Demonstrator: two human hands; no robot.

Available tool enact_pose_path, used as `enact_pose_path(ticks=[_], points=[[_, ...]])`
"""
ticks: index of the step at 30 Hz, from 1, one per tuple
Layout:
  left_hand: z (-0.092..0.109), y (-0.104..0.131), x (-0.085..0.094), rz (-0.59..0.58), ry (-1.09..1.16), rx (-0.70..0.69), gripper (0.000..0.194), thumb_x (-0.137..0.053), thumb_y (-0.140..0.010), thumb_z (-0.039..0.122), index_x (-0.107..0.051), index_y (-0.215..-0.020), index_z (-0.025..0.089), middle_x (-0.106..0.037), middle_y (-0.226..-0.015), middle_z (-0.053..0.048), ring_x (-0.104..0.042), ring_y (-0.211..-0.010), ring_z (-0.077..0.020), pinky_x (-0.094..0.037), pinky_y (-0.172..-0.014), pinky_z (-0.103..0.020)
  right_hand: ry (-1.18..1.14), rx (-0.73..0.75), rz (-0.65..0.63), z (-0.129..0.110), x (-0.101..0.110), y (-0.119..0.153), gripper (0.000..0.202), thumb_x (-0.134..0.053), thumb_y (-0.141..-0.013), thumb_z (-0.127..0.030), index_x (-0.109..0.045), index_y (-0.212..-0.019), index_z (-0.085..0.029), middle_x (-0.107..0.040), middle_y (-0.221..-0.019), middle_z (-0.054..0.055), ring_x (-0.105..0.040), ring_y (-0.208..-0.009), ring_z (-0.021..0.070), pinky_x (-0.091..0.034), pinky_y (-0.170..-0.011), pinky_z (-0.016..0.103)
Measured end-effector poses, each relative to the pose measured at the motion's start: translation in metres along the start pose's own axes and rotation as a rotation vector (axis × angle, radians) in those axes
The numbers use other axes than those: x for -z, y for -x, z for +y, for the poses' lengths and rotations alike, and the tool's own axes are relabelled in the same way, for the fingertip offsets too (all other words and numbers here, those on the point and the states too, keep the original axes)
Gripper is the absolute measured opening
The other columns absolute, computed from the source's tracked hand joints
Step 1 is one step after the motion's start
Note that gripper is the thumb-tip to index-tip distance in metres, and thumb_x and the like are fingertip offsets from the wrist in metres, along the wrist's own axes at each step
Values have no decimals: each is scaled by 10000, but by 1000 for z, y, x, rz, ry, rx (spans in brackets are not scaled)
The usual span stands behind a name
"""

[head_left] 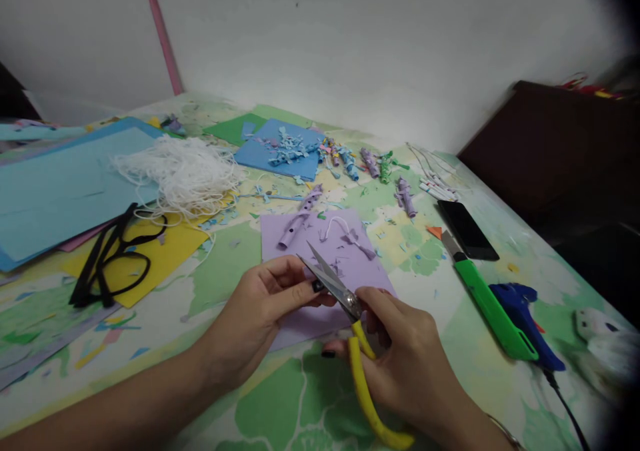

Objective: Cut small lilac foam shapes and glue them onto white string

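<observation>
My right hand (407,344) grips yellow-handled scissors (343,294), their blades slightly parted and pointing up and left. My left hand (267,304) is closed in a pinch against the blades; whatever lies between its thumb and fingers is hidden. Beneath both hands lies a sheet of purple paper (323,234). On that sheet rest a rolled purple paper tube (295,228) with dark dots, a short white string (340,222) and small purple scraps (367,251).
White string (180,174) is heaped at left, near black glasses (117,258) on yellow paper. Blue paper (277,148) and several rolled paper pieces (370,162) lie behind. At right are a phone (469,230), a green cutter (493,308), its blade exposed, and a corded blue glue gun (525,311).
</observation>
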State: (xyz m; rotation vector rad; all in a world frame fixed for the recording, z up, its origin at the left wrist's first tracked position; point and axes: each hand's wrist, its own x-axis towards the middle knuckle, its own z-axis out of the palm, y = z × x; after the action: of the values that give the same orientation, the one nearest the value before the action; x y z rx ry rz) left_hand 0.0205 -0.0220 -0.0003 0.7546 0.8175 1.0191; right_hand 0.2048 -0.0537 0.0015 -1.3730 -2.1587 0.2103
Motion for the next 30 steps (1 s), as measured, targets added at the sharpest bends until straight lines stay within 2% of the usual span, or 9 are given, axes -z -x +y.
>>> enact_pose_path(ticks=[10,23,30], points=[[3,-1,-1,6,13,-20,96,-745,-739,176,-672,-783,130,-711,-799,-38,-672,-748,-152,-516,-750,-258,1,26,31,0,2,-1,197,-601,-761,-284,-604,-869,-119,-531,-605,12,-424,-474,121,-345,-428,243],[6,-1,0,39,48,-39,107,-756,-723,142,-650,-736,133,-698,-725,-4,-674,-690,-117,-513,-691,-189,12,42,39,3,2,0,226,-593,-758,-277,-624,-901,-105,-529,-568,-3,-401,-428,102,-318,-390,223],[8,-1,2,70,48,-46,132,-768,-708,150,-641,-744,136,-702,-723,-7,-680,-690,-124,-516,-693,-192,24,58,55,4,3,2,223,-596,-755,-258,-635,-897,-90,-508,-541,-17,-410,-419,98,-319,-395,221]])
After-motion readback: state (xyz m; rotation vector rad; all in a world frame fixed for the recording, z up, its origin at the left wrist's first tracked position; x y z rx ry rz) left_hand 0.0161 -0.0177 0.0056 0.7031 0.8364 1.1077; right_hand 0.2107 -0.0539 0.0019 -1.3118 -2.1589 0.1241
